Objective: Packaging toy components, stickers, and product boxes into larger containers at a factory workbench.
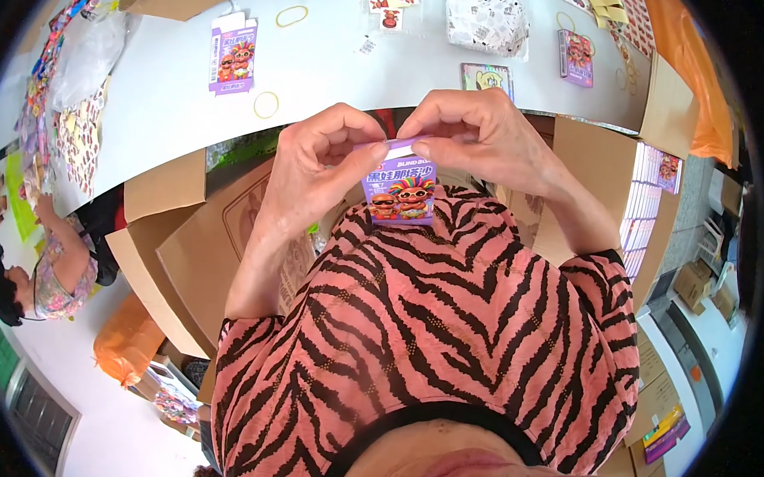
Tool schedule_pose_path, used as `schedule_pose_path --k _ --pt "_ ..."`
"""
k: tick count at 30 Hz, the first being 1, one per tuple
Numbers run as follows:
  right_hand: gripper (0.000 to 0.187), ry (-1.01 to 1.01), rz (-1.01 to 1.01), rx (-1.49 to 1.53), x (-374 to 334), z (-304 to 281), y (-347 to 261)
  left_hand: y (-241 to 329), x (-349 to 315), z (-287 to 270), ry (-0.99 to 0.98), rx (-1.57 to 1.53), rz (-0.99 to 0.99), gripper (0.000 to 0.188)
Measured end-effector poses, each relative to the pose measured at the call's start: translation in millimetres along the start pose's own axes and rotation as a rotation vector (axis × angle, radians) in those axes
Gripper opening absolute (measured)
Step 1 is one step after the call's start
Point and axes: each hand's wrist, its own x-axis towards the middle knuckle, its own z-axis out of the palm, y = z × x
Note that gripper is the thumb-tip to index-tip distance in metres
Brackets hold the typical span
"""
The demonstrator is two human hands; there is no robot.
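A person in a pink-and-black striped top [446,316] works at a white counter [329,64], a small purple box [400,201] held up at the counter's near edge, just in front of the chest. The left hand [317,165] pinches the box's upper edge between thumb and fingers; the right hand [482,141] pinches the same edge from the other side, thumb near thumb, beside a white strip along the top. Cartoon figures with colourful hair face the wearer.

Clock directions run from the held box. At 3 o'clock, an open carton [596,183] holds rows of boxes; between 8 and 9, another brown carton [158,268] gapes. On the counter, a rubber band [266,105] and a flattened purple box [233,61] lie at 10 o'clock, a shiny picture card [487,78] at 1, with a patterned white packet [487,22] beyond it, and another purple box [576,58] toward 2. Farther off, an orange bag [130,339] sits at 8 o'clock, and a co-worker in a floral top [65,278] appears between 8 and 9.
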Motion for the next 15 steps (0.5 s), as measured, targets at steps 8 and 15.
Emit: schedule_pose_path --k 8,15 --pt "0.008 -0.041 0.03 -0.031 0 -1 0 -5 7 1 -0.088 -0.059 -0.055 0.008" --pt "0.009 0.048 -0.019 -0.005 0 0 0 -13 -3 20 0.1 -0.081 0.094 0.044"
